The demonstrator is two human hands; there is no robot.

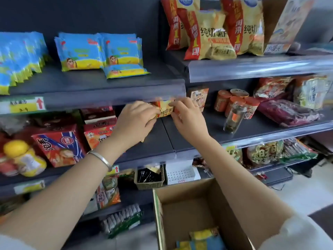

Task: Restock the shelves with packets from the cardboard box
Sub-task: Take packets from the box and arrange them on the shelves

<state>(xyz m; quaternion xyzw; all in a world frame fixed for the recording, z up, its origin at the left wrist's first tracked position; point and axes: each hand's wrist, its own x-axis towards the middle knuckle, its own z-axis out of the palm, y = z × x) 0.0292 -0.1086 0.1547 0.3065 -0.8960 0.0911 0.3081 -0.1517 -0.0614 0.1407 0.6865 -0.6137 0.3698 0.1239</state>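
Note:
A yellow and red chip packet (164, 110) is held between both hands just under the lip of the upper left shelf, above the middle shelf (162, 141). My left hand (137, 120) grips its left side and my right hand (185, 116) pinches its right side. Most of the packet is hidden by my fingers. The open cardboard box (189, 195) stands at the bottom, below my right arm, with blue and yellow packets (205, 239) lying in its bottom. Matching chip packets (207, 35) stand on the top right shelf.
Blue and yellow packets (100, 51) line the upper left shelf. Red cartons (59, 143) and a yellow jar (25, 157) sit to the left on the middle shelf. Orange tubs (232, 101), a clear jar (234, 118) and a purple bag (288, 112) lie to the right.

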